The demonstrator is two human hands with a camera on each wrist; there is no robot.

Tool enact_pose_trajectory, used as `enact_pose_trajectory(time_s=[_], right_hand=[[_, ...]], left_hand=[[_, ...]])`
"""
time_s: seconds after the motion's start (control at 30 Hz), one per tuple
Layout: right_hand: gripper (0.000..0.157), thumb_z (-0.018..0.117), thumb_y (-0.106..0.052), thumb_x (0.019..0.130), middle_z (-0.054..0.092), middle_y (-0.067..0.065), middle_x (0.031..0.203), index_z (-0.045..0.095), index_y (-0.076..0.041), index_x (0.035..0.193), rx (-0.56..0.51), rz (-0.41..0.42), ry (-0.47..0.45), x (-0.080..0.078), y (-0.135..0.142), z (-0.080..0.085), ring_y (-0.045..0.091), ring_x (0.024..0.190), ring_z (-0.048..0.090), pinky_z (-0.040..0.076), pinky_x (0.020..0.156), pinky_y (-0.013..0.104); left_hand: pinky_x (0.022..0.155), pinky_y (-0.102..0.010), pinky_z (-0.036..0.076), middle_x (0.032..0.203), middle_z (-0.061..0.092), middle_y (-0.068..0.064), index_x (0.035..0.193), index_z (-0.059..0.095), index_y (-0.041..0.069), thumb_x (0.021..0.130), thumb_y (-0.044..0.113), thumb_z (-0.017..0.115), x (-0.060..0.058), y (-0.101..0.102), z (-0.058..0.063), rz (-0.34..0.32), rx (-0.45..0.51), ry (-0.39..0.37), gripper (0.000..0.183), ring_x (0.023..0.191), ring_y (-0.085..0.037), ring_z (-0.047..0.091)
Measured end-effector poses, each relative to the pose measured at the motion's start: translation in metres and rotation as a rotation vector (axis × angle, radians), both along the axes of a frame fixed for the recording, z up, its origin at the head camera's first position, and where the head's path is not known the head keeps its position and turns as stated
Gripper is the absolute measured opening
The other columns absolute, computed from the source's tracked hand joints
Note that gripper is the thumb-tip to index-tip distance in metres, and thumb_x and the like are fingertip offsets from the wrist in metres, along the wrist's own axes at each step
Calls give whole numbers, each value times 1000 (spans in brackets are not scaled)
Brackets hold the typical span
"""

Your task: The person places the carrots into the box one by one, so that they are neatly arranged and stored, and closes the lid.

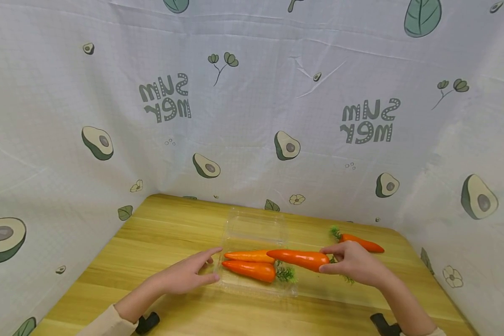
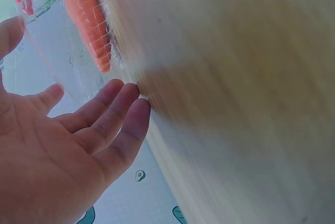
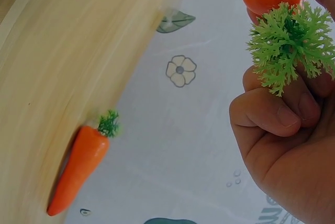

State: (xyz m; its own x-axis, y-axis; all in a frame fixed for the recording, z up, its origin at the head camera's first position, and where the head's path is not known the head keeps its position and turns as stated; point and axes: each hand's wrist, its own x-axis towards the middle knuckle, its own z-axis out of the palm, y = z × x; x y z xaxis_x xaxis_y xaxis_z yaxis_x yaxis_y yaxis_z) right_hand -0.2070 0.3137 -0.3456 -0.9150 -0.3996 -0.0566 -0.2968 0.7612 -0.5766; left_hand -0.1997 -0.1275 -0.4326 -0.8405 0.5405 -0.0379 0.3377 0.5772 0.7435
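Between thumb and fingers, my right hand (image 1: 354, 266) pinches the thick, leafy end of a carrot (image 1: 300, 258). Its tip points left, over the clear plastic box (image 1: 256, 290); the green top (image 3: 290, 41) shows up close in the right wrist view. Two more carrots lie in the box side by side: a lighter orange one (image 1: 248, 255) behind and a redder one (image 1: 249, 269) in front, tips to the left. At the box's left edge is my left hand (image 1: 186, 274), fingers extended and holding nothing; whether it touches the plastic I cannot tell.
Another carrot (image 1: 363, 243) lies on the wooden table (image 1: 172, 233) at the back right, beyond my right hand. The box's clear lid (image 1: 256, 226) is laid back behind it. A white printed curtain (image 1: 243, 102) surrounds the table at the back and sides.
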Motion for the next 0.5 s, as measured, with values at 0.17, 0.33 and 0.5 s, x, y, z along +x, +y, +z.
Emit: enact_pose_trajectory(time_s=[0.17, 0.33, 0.5], right_hand=[[53, 81, -39, 83, 38, -5, 61, 72, -3, 122, 7, 18, 7, 1, -5, 0, 5, 51, 30, 29, 48, 22], [54, 80, -39, 84, 41, -5, 61, 72, -2, 122, 7, 37, 6, 2, -8, 1, 5, 50, 32, 31, 48, 21], [58, 80, -40, 84, 40, -6, 59, 70, 1, 124, 5, 48, 3, 2, -11, 0, 4, 49, 30, 31, 47, 21]], left_hand=[[104, -56, 43, 148, 49, -9, 160, 27, 22, 101, 48, 58, -1, 0, -1, -5, 3, 7, 72, 133, -29, 49], [104, -57, 43, 148, 48, -9, 160, 26, 23, 101, 48, 58, -1, 0, 0, -10, 2, -4, 72, 133, -29, 49], [104, -57, 43, 148, 48, -9, 161, 26, 23, 101, 47, 58, 0, 0, 1, -9, 4, -13, 72, 133, -29, 49]])
